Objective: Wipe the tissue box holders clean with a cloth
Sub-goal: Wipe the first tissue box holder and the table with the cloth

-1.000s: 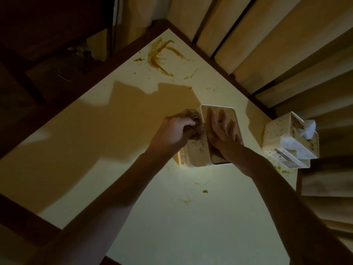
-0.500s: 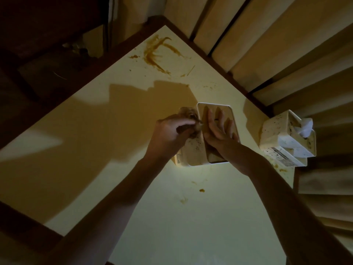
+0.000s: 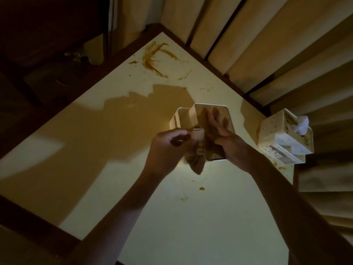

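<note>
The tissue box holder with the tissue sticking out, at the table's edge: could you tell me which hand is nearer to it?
Right. The right hand lies just beside that holder; the left hand, gripping the cloth, sits farther away.

Looked like dim domestic or dining room, exact kind unclear. Pale bench (image 3: pixel 191 217) with dark wood edging sat in corner, brown food-like smears (image 3: pixel 154 60) near far tip. Long pleated curtains (image 3: pixel 257 44) hung right behind it. Speckled tissue box holder (image 3: pixel 275 129) with white tissue (image 3: pixel 302 124) stood at bench edge. Dark furniture at upper left, indistinct.
</note>
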{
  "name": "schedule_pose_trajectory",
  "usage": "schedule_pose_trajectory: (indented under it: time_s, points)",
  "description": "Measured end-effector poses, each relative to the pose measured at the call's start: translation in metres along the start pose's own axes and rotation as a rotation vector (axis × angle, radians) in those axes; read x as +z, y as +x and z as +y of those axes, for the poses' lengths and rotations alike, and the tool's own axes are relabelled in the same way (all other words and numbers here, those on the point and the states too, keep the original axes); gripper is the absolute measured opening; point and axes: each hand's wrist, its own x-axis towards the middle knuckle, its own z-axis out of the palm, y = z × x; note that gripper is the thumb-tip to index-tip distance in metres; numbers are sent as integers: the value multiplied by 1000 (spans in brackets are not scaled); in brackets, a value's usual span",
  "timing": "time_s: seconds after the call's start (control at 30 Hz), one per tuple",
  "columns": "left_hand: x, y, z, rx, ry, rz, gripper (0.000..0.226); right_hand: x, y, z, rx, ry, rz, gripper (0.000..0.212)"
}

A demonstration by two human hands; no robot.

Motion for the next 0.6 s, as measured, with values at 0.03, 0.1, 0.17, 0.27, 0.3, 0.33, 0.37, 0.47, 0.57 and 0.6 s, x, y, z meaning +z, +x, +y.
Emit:
schedule_pose_trajectory:
  time_s: [0.03, 0.1, 0.17, 0.27, 0.3, 0.33, 0.37, 0.47, 0.57, 0.6]
  points:
    - [1, -3, -4, 53, 80, 35, 12, 1, -1, 2, 23, 1, -32, 66]
    - [3, -7, -10, 217, 296, 134, 13, 2, 2, 2, 30, -23, -52, 66]
    - [4, -7, -13, 317, 363, 147, 6, 2, 8, -1, 93, 13, -7, 66]
    - [6, -5, -14, 374, 423, 118, 8, 1, 7, 0, 116, 40, 61, 64]
    - [6, -4, -13, 374, 413, 100, 10, 1, 8, 3, 118, 30, 78, 64]
    - [7, -3, -9, 365, 398, 83, 13, 1, 9, 3, 123, 35, 79, 65]
    - [7, -2, -7, 354, 382, 65, 18, 1, 11, 3, 125, 68, 63, 66]
    - [3, 0, -3, 341, 384, -3, 25, 1, 15, 3, 129, 116, 25, 75]
    - [-7, -4, -6, 309, 405, -127, 26, 1, 14, 4, 111, 103, 27, 71]
    - [-10, -7, -6, 281, 415, -169, 34, 2, 13, 4, 106, 104, 25, 70]
